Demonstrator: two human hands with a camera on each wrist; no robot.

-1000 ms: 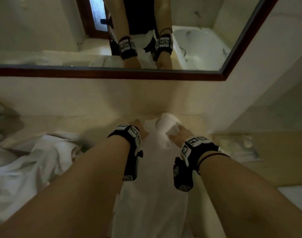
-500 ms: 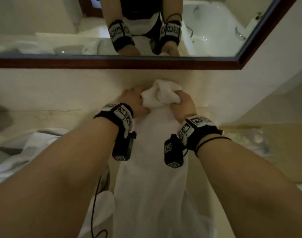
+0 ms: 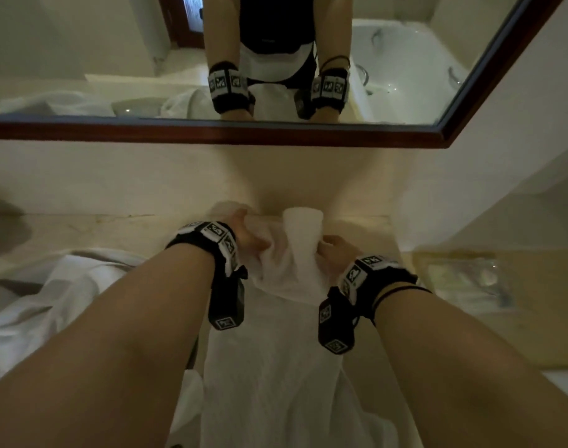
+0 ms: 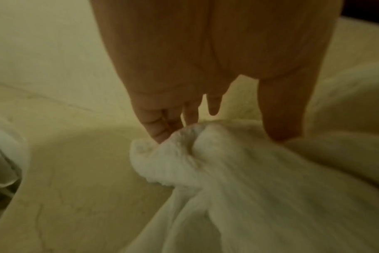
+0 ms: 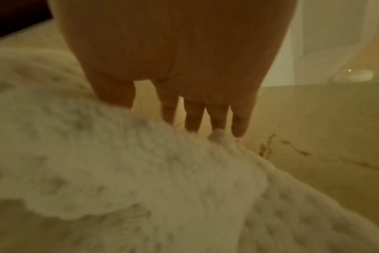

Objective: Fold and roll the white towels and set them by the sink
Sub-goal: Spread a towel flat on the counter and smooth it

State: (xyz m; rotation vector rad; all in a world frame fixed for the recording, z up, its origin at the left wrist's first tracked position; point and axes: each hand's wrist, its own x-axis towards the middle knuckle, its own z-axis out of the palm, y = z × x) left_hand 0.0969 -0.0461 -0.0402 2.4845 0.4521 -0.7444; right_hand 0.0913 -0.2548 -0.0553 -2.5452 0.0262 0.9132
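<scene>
The left hand [image 3: 248, 236] gripped the left side of the white towel [image 3: 276, 367] at its far, bunched end. In the left wrist view its fingers [image 4: 160, 126] came down onto a gathered fold of cloth and the thumb [image 4: 281, 111] pressed into the towel on the other side, so the bunch was pinched between them. The right hand [image 3: 336, 253] held the right side of the same bunched end. In the right wrist view its fingers [image 5: 216, 116] pointed down, a little apart, with their tips at the towel's edge and the thumb [image 5: 115, 92] lying against the fabric. How tightly this hand closed could not be told there, but the head view showed it curled against the cloth.

Between the two hands a rolled or folded lump of the towel stood up near the back wall. The rest of the towel ran as a long strip from the hands toward the person, over the front edge of the pale marbled surface [image 3: 82, 227].

To the left lay a heap of other white cloth [image 3: 49, 302]. To the right on the surface sat a clear tray [image 3: 467, 282]. Above the wall ran the dark wooden frame of a mirror [image 3: 211, 132], which reflected the forearms, black wrist bands and a bathtub [image 3: 402, 79].
</scene>
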